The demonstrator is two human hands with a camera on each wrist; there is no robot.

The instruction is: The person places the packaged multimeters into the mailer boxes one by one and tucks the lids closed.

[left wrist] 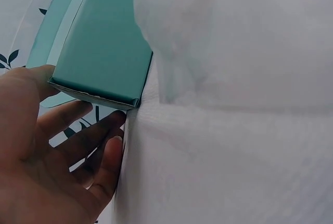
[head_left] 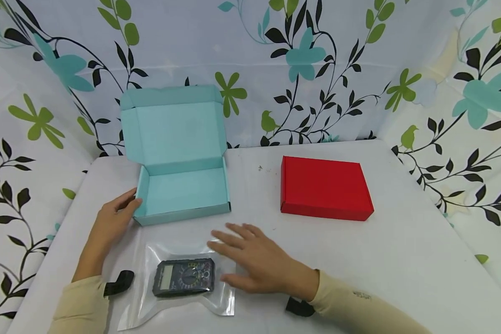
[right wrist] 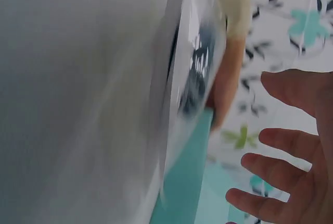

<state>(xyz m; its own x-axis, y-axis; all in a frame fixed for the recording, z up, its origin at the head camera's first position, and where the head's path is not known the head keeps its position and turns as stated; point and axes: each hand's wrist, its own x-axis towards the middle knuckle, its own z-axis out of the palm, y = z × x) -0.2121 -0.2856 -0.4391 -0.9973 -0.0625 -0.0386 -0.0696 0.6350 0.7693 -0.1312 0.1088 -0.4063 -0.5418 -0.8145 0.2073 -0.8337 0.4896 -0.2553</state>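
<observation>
A white table point(head_left: 401, 260) fills the floor of a booth hung with leaf-and-flower printed cloth point(head_left: 317, 69), and everything sits on it. Biggest on the surface is the open turquoise cardboard box point(head_left: 183, 190), lid standing upright at the back, tray facing up, over on the left side. To its right, well apart, lies the closed red cardboard box point(head_left: 323, 188), flat and shut.

Down in front, near the table's edge, is the clear plastic pouch point(head_left: 179, 283), lying flat just below the turquoise box. Inside it, the dark handheld multimeter point(head_left: 183, 277) with its grey screen and round dial, face up.

Now the hands. The right hand point(head_left: 256, 260) is spread, fingers straight and apart, poised over the pouch's right edge beside the multimeter; whether it touches the plastic, I can't tell. It grips nothing. The left hand point(head_left: 114, 218) is at the turquoise box's front left corner, and the left wrist view shows relaxed fingers point(left wrist: 78, 140) lying against that corner, not wrapped around it.

A black strap point(head_left: 118, 283) shows at each wrist.
</observation>
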